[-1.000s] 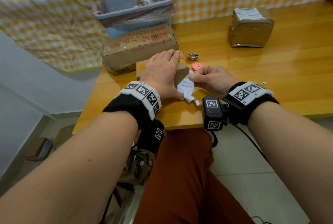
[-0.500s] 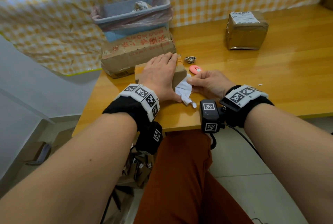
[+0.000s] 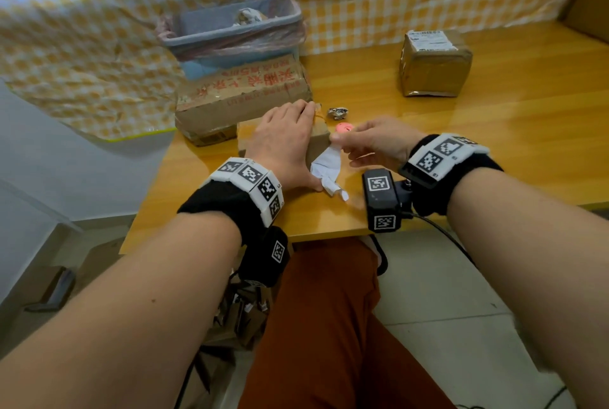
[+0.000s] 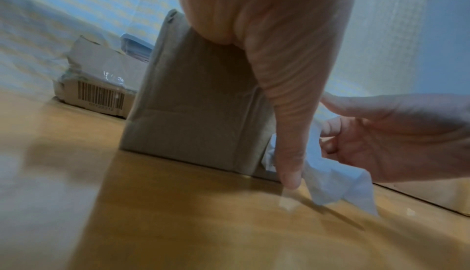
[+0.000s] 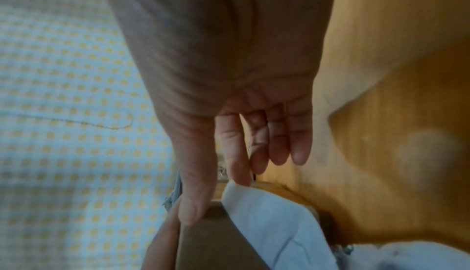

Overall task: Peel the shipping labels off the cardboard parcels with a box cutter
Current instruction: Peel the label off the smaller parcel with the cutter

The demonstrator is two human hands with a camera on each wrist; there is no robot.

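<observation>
A small brown cardboard parcel point(image 3: 317, 145) point(image 4: 193, 103) stands near the table's front edge. My left hand point(image 3: 285, 135) lies flat on its top, and its thumb point(image 4: 288, 137) runs down the parcel's right side to the table. A white shipping label point(image 3: 324, 166) point(image 4: 328, 181) point(image 5: 274, 224) hangs partly peeled from that side. My right hand point(image 3: 336, 139) point(image 4: 396, 133) pinches the label's upper end between thumb and forefinger. The pink box cutter point(image 3: 344, 127) lies on the table just behind my right hand, held by neither hand.
A second taped parcel point(image 3: 435, 76) with its label point(image 3: 428, 40) on top stands at the back right. A flat printed carton point(image 3: 244, 92) and a lined blue bin point(image 3: 230, 33) sit behind the small parcel. A crumpled scrap point(image 3: 337, 112) lies by the cutter.
My right hand has risen off the table with the label's end pinched, drawing the label up along the parcel's side. My left hand stays on the parcel.
</observation>
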